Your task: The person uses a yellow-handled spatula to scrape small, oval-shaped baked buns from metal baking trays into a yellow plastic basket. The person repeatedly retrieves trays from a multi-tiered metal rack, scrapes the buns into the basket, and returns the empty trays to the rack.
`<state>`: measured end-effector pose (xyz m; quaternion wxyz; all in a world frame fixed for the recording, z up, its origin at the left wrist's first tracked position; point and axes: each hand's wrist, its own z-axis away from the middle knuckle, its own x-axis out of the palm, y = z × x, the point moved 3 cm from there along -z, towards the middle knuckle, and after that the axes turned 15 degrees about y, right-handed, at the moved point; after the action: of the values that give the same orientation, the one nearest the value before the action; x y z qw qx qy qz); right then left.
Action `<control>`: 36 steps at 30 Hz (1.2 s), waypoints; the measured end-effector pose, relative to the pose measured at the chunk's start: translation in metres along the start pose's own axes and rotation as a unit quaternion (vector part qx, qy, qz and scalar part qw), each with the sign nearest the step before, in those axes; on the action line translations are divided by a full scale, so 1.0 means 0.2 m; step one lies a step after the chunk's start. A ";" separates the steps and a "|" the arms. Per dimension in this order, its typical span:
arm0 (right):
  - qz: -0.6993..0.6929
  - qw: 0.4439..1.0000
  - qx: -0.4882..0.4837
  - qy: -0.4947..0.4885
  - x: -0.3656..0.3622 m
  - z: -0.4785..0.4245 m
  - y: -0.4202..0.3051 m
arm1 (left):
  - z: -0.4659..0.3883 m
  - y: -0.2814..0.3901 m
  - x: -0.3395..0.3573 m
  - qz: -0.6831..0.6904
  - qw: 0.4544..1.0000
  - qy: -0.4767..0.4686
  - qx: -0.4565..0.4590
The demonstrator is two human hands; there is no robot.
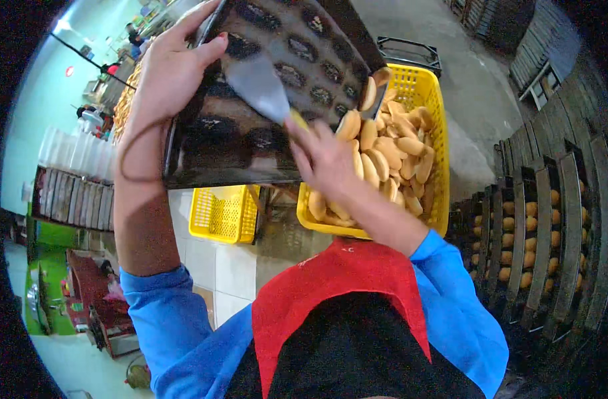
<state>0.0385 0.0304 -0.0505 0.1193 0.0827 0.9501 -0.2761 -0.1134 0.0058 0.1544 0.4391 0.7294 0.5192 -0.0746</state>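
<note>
A dark metal baking tray [264,99] is tilted up, with my left hand [176,70] gripping its far left rim. My right hand [329,154] holds a scraper [259,85] by its yellow handle. The scraper's broad metal blade lies over the tray's surface, which bears dark oval marks; the hand is blurred. At the tray's lower right edge, a few bread rolls [367,95] rest by the rim. Beneath that edge stands a yellow plastic crate [441,164] heaped with oblong bread rolls [388,149]. My right forearm passes over the crate's near side.
A second yellow crate [224,214] sits lower, beyond the tray's near edge. At right, a rack holds trays of round buns [530,239]. Stacked trays or boxes [77,197] line the left side. Farther back, a person [133,37] is near a heap of bread [129,99].
</note>
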 end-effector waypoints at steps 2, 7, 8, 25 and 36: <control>-0.034 0.995 -0.004 0.088 0.00 -0.28 0.01 | 0.03 -0.01 0.05 0.055 0.997 -0.006 -0.054; -0.016 0.998 -0.057 -0.007 -0.03 -0.06 -0.06 | -0.01 -0.12 -0.09 0.010 0.998 -0.026 -0.059; -0.004 0.997 -0.070 -0.041 -0.05 0.09 -0.04 | -0.02 -0.14 -0.08 0.042 0.999 0.006 -0.015; 0.014 0.975 0.214 0.056 -0.03 -0.29 0.10 | 0.14 -0.04 -0.07 0.076 0.997 0.002 -0.028; -0.006 0.972 0.210 0.108 -0.07 -0.27 0.20 | 0.22 0.02 -0.15 0.092 0.996 0.013 0.005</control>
<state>0.0503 0.0924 -0.0220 -0.0054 0.1293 0.8787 -0.4594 -0.1079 -0.0471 0.1465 0.4340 0.7772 0.4550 -0.0266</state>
